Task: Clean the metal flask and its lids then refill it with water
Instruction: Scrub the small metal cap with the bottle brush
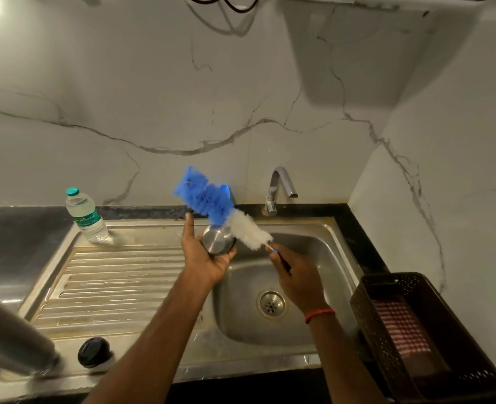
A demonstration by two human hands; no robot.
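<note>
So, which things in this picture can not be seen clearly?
Head view:
- the flask: blurred, and cut off by the left edge.
- the steel lid in the left hand: its inside faces away.
- the brush: its handle is mostly hidden inside the right hand.
- the water bottle: its label is too small to read.

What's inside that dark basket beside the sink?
A red-and-white checked cloth lies in the dark basket. Anything beneath the cloth cannot be seen, and the basket's near end is lost in shadow.
</note>
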